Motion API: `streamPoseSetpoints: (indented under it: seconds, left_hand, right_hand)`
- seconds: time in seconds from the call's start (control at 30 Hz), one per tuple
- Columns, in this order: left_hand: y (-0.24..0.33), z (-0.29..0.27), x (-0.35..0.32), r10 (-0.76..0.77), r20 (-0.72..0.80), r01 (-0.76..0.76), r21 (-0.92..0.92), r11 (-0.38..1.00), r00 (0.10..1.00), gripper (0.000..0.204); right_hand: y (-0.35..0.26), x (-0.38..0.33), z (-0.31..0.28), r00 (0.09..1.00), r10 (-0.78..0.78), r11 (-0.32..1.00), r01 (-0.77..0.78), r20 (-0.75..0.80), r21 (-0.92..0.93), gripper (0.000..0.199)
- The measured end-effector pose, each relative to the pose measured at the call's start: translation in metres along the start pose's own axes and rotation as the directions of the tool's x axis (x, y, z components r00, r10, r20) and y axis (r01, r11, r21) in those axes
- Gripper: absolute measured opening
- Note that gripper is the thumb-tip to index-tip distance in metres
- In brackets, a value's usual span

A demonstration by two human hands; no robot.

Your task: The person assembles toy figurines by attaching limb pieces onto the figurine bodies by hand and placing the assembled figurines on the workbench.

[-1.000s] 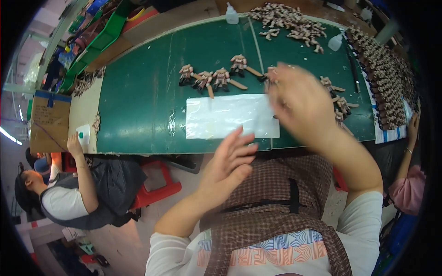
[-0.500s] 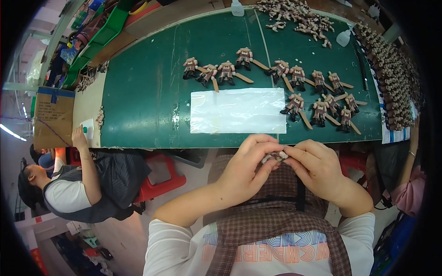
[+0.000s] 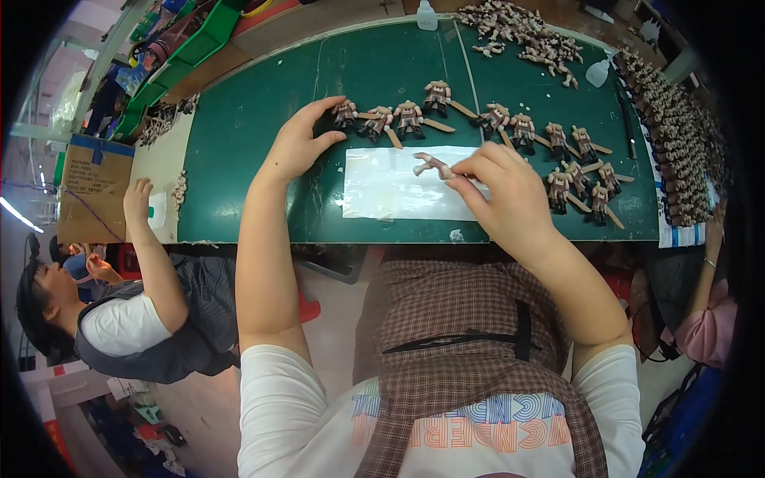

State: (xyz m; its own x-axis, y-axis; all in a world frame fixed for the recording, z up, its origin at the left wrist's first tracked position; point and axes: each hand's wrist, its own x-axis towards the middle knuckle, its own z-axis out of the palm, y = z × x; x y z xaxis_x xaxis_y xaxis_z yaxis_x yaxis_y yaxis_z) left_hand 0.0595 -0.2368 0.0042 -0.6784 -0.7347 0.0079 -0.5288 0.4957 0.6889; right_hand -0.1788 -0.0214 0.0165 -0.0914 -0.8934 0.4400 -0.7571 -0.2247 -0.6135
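My left hand (image 3: 299,147) reaches over the green table with thumb and index finger spread. Its index fingertip is at the leftmost headless figurine (image 3: 345,113), which wears brown and black; whether it touches cannot be made out. My right hand (image 3: 504,187) pinches a small pinkish, branching figurine part (image 3: 433,166) between thumb and fingers. That part hangs over a shiny white sheet (image 3: 374,187). Beyond the sheet stands a row of similar figurines, including one figurine (image 3: 437,97) with a flat tan stick beside it. More of them, such as this figurine (image 3: 559,190), are grouped at the right.
A pile of loose pinkish parts (image 3: 518,32) lies at the far edge. Two white bottles, one bottle (image 3: 426,14) and another bottle (image 3: 598,72), stand nearby. Dense rows of figurines (image 3: 668,139) line the right side. At left sits a co-worker (image 3: 119,327) beside a cardboard box (image 3: 96,187).
Both hands have come up from the near table edge and parted. My left hand went to the leftmost figurine; my right hand carried the small part over the white sheet.
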Motion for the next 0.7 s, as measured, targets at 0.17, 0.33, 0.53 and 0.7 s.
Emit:
streamPoseSetpoints:
  seconds: [0.17,0.33,0.53,0.7]
  left_hand:
    - [-0.017,0.002,-0.018,0.1,-0.119,-0.087,0.117,0.989,0.988,0.068]
    - [-0.014,0.015,-0.029,0.139,-0.24,-0.113,0.119,0.987,0.961,0.061]
    - [-0.014,0.015,-0.065,-0.191,-0.377,-0.065,-0.571,0.818,0.906,0.052]
    - [0.041,0.042,-0.109,-0.102,-0.293,-0.187,-0.803,0.566,0.951,0.058]
  right_hand:
    - [-0.001,0.018,0.014,0.993,-0.091,0.956,0.108,0.074,-0.271,0.01]
    - [0.001,0.02,0.018,0.986,-0.098,0.952,0.133,0.135,-0.277,0.011]
    - [0.0,0.016,0.014,0.986,-0.114,0.953,0.144,0.124,-0.268,0.012]
    - [-0.003,0.002,0.001,0.92,0.375,0.844,-0.39,0.113,0.368,0.01]
